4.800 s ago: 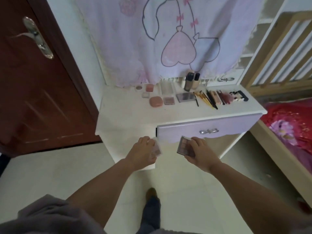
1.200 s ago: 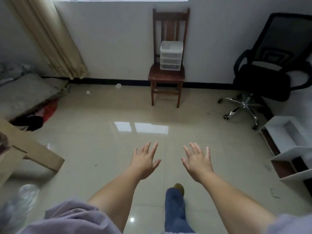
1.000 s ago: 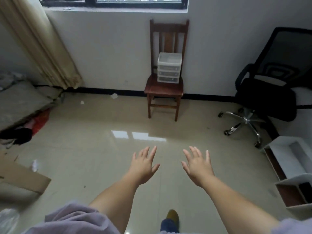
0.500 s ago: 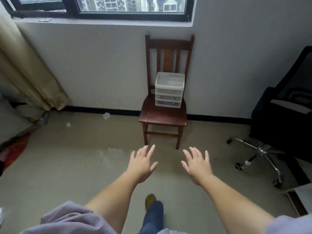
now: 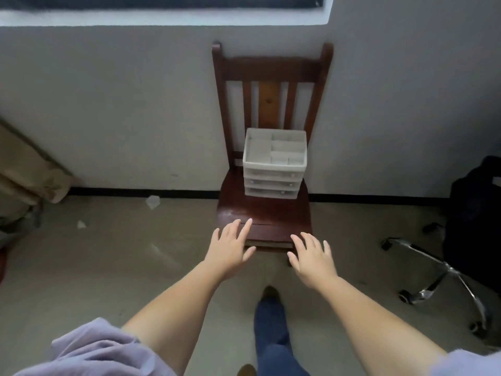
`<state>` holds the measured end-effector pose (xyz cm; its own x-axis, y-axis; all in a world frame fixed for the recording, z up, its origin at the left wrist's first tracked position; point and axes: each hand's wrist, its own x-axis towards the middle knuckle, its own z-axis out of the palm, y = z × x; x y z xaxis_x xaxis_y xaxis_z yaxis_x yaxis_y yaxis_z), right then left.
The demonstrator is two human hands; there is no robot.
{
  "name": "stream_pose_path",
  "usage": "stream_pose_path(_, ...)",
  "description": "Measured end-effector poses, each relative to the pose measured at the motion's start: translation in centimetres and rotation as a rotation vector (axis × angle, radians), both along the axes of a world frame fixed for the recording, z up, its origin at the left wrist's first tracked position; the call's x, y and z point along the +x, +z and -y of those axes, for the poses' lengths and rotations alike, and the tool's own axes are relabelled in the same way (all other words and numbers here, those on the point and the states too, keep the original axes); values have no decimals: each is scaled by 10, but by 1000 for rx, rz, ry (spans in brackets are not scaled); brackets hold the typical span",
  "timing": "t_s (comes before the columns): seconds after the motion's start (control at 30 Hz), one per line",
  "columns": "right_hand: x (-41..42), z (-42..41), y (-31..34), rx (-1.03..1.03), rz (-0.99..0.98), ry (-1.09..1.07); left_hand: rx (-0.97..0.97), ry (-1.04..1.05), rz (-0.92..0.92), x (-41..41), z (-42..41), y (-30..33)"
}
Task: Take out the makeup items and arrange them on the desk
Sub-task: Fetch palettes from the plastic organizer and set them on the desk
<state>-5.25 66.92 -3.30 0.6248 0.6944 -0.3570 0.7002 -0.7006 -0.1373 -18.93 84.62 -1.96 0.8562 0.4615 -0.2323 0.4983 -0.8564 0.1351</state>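
On the seat of a wooden chair (image 5: 264,213), against the white wall (image 5: 122,109), a white plastic drawer organizer (image 5: 274,164) is standing upright. Three shallow drawers are showing at its front, one above another, all closed. Its open top tray is divided into several compartments; the contents, if any, are too pale and blurred to tell. No makeup item is showing outside the organizer.

Nearer the camera, the left hand (image 5: 231,251) is reaching forward, palm down, fingers spread wide, with its fingertips overlapping the front left edge of the seat. It is gripping nothing. The right hand (image 5: 311,257) is extending in the same manner at the front right corner of the seat, fingers splayed, likewise empty. Whether either hand is touching the seat cannot be told. Both forearms are bare, with lilac sleeves (image 5: 100,351) pushed up at the bottom of the view.

Below the hands, a leg in blue trousers (image 5: 273,337) is stepping forward on the beige tiled floor (image 5: 108,267). To the right, a black office chair (image 5: 474,234) with a chrome wheeled base is standing well apart from the wooden chair. At the left edge, a tan curtain (image 5: 27,169) is hanging down to the floor.
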Motion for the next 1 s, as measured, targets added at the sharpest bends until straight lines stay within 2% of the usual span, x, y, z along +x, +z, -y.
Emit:
stream_pose_path(0.2, 91, -88, -46, 18, -157, -48, -7, -19, 56, 106, -83, -22)
stream_pose_path(0.3, 120, -126, -84, 70, -344, -211, 24, -82, 93, 151, -111, -45)
stream_pose_path(0.4, 139, -162, -128, 197, -639, -598, 79, -130, 165, 190, -136, -74)
stream_pose_path(0.5, 151, -199, -167, 517, -1085, -1137, 147, -131, 188, 211, -159, -108)
stream_pose_path(0.57, 162, -222, -188, 729, -1245, -1373, 164, -149, 187, 212, -173, -129)
stream_pose_path(0.67, 181, -253, -213, 936, -1296, -1590, 241, -226, 257, 208, -186, -151)
stream_pose_path(0.8, 198, -274, -227, 1160, -1339, -1792, 288, -226, 328, 209, -186, -164)
stream_pose_path(1.0, 200, -274, -238, 1163, -1341, -1884, 311, -242, 390, 213, -192, -170)
